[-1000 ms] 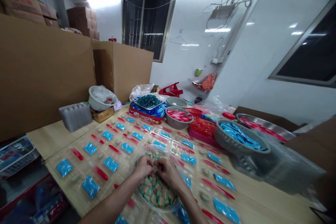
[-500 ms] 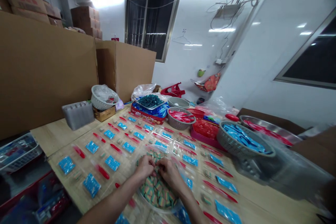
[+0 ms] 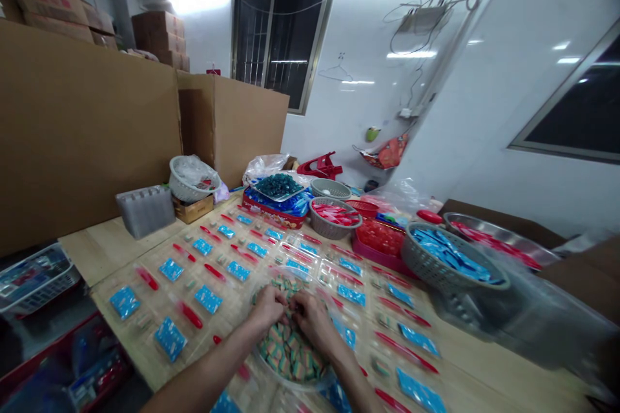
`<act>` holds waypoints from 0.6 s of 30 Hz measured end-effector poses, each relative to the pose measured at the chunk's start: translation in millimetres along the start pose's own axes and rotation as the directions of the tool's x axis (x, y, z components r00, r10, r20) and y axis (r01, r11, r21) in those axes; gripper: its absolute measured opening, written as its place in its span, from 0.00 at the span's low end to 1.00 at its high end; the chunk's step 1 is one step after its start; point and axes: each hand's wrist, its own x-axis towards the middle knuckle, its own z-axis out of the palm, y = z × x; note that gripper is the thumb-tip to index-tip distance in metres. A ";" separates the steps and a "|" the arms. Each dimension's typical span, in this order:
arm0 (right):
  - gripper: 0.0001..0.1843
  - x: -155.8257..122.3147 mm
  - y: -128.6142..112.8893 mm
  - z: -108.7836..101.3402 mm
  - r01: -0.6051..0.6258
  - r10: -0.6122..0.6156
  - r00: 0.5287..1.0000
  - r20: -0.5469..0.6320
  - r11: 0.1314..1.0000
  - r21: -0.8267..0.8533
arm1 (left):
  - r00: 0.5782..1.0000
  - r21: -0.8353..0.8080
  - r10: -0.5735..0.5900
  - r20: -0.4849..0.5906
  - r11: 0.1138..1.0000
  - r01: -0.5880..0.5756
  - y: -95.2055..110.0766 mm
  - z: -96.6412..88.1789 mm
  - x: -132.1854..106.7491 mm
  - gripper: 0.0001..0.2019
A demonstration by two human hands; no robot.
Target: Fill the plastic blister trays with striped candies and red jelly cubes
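A round clear tub (image 3: 295, 387) full of small striped green-and-orange blocks (image 3: 290, 352) stands near the front of the table. Over it, my left hand (image 3: 270, 304) and my right hand (image 3: 310, 314) meet with their fingertips bent together. Both hands are closed in a pinch; whatever lies between the fingers is too small and hidden to name. Clear plastic trays lie in rows around the tub. In them sit blue printed packets (image 3: 208, 299), red pen-shaped pieces (image 3: 190, 315) and small striped blocks.
Behind the rows stand a grey basket of red-and-white pieces (image 3: 334, 218), a box of blue pieces (image 3: 276, 211) and a grey basket of blue packets (image 3: 453, 261). Stacked clear trays (image 3: 145, 211) stand at the left edge. Cardboard sheets (image 3: 87, 135) rise behind on the left.
My hands stay over the tub with almost no movement; only the fingers shift very slightly. The camera view has moved a touch.
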 end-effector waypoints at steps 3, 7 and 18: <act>0.09 0.7 0.1 -2.9 0.003 -0.003 1.000 0.023 1.000 0.013 | 0.997 0.071 0.039 -0.073 0.997 -0.034 3.1 -2.2 -2.9 0.06; 0.10 4.9 -1.8 -5.5 0.008 -0.006 0.999 0.048 0.999 -0.031 | 0.990 0.149 0.107 -0.093 0.984 -0.093 7.3 -5.3 -7.1 0.08; 0.11 6.8 5.5 4.1 0.014 -0.012 1.000 0.027 0.998 -0.061 | 0.994 0.114 0.079 -0.078 0.991 -0.070 -1.6 -4.1 -0.7 0.17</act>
